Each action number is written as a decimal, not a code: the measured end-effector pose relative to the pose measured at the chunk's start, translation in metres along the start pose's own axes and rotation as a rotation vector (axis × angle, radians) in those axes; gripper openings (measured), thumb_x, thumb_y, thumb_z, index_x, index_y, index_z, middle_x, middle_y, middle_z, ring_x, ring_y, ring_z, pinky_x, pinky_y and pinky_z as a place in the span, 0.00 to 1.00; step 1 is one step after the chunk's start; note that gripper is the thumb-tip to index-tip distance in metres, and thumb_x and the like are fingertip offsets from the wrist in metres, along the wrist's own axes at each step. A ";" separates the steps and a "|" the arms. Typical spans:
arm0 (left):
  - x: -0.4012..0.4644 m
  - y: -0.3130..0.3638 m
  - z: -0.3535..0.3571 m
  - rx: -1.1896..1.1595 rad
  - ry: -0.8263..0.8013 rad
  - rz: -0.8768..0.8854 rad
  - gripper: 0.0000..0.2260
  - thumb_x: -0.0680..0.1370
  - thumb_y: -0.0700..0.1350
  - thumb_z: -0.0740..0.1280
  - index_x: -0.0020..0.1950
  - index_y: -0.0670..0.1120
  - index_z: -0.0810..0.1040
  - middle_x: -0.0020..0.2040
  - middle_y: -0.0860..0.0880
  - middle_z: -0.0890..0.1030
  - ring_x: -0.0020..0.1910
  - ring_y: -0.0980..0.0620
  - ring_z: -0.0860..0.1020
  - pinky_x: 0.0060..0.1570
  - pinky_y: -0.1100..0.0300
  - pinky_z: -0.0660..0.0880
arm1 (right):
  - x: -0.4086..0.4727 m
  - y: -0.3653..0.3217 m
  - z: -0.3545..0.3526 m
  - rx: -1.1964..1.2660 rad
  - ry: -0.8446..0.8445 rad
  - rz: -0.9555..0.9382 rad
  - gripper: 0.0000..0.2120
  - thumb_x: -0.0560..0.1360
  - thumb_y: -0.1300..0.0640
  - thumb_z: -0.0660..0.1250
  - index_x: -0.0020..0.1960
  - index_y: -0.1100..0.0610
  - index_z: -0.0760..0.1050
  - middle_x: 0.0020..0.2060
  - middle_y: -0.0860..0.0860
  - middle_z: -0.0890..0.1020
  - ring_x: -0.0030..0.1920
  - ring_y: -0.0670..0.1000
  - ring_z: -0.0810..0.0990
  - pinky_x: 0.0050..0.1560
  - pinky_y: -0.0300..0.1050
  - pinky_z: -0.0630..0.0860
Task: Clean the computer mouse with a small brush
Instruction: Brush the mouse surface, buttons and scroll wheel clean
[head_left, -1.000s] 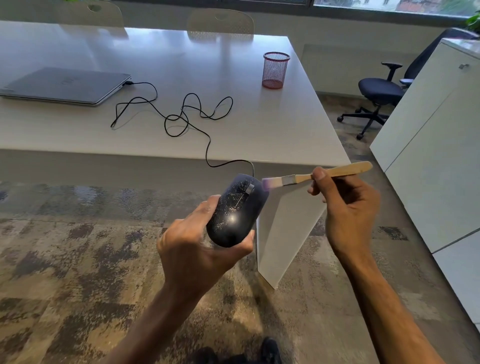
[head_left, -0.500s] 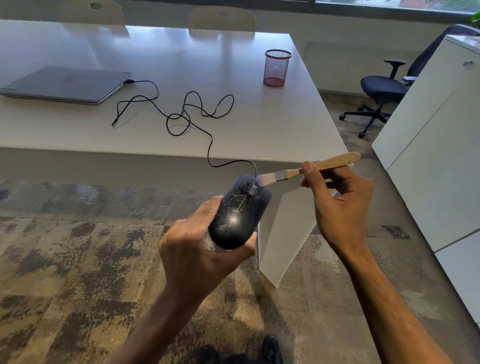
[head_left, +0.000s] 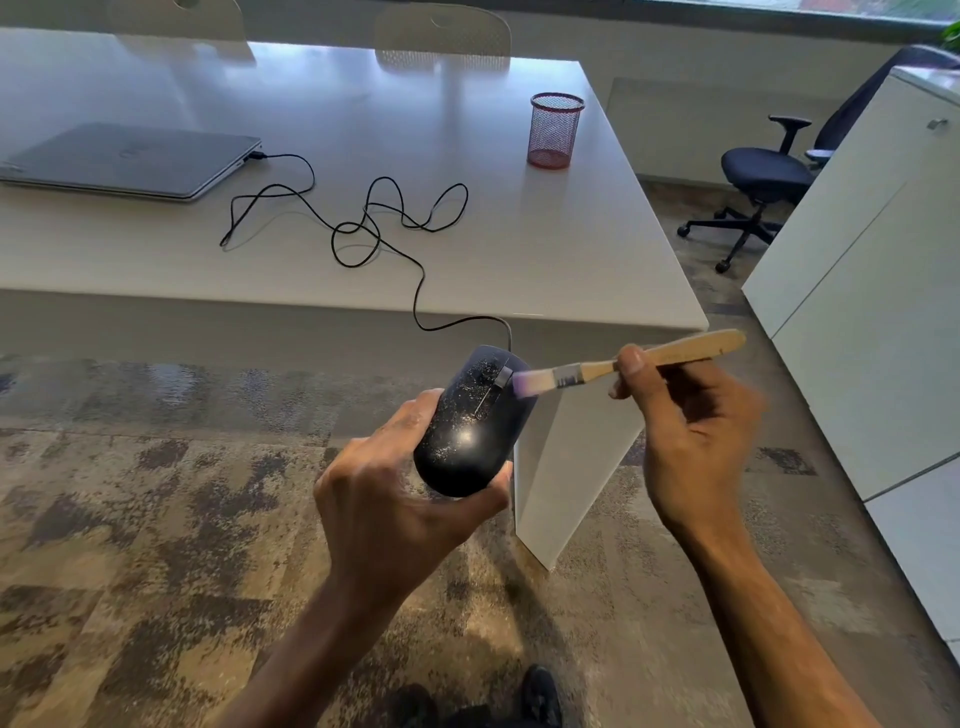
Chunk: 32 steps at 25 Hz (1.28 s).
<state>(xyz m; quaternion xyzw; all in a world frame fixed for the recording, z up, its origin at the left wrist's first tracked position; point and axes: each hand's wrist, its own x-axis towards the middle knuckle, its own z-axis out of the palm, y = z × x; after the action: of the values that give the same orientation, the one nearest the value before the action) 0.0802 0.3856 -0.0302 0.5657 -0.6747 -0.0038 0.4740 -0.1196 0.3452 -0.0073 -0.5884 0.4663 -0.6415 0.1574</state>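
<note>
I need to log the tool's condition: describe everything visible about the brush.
The brush is small, with a pale wooden handle, a metal ferrule and light, slightly blurred bristles. It lies nearly level, handle end raised a little to the right. The right hand pinches the handle near the ferrule. Its bristles meet the dusty black mouse beside the scroll wheel; the left hand grips the mouse.

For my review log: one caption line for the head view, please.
Left hand holds a speckled black mouse off the table while right hand sets a small brush beside its scroll wheel.
</note>
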 end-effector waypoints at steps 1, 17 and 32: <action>0.000 -0.001 0.000 -0.007 0.005 -0.007 0.31 0.65 0.62 0.71 0.61 0.45 0.78 0.44 0.52 0.83 0.37 0.62 0.73 0.41 0.69 0.71 | -0.003 0.001 -0.001 -0.027 -0.010 0.018 0.06 0.78 0.50 0.67 0.42 0.45 0.79 0.36 0.38 0.83 0.37 0.43 0.81 0.41 0.45 0.79; 0.008 0.000 0.004 0.018 0.001 -0.026 0.32 0.65 0.64 0.70 0.60 0.42 0.79 0.43 0.48 0.84 0.35 0.55 0.78 0.39 0.59 0.77 | -0.034 -0.028 0.005 0.025 -0.167 -0.121 0.04 0.77 0.51 0.67 0.44 0.49 0.79 0.38 0.44 0.82 0.37 0.42 0.80 0.37 0.33 0.75; 0.009 0.002 0.007 0.067 -0.010 -0.048 0.31 0.64 0.65 0.70 0.60 0.47 0.78 0.40 0.53 0.83 0.33 0.58 0.73 0.39 0.65 0.70 | -0.021 -0.029 0.001 -0.013 -0.144 -0.167 0.03 0.76 0.50 0.68 0.45 0.48 0.79 0.36 0.40 0.81 0.36 0.45 0.80 0.34 0.45 0.77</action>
<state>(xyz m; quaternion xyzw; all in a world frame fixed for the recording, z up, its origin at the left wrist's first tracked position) 0.0754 0.3760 -0.0274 0.5974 -0.6630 0.0046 0.4512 -0.1038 0.3752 0.0025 -0.6709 0.4072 -0.6053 0.1327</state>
